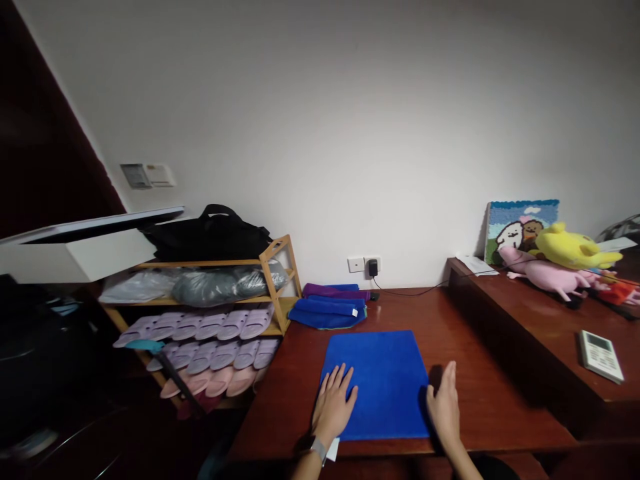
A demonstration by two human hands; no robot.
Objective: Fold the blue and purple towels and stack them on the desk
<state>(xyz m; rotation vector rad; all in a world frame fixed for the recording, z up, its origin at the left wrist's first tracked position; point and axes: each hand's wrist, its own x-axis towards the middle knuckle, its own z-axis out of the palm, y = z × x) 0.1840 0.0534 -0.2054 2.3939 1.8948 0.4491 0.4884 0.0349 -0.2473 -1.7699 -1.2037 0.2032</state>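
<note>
A blue cloth lies spread flat on the reddish-brown table. My left hand rests on the cloth's left edge, fingers spread, with a grey band at the wrist. Just beyond the right edge of the cloth, my right hand is turned on its side, its fingers extended and its thumb apart, holding nothing. A white tag sticks out by my left wrist. Folded blue cloths and a purple cloth are stacked at the back left of the table.
On the left, a wooden rack holds slippers, plastic-wrapped items and a black bag. A raised ledge on the right bears plush toys and a white remote-like device. A black plug has a cable along the wall.
</note>
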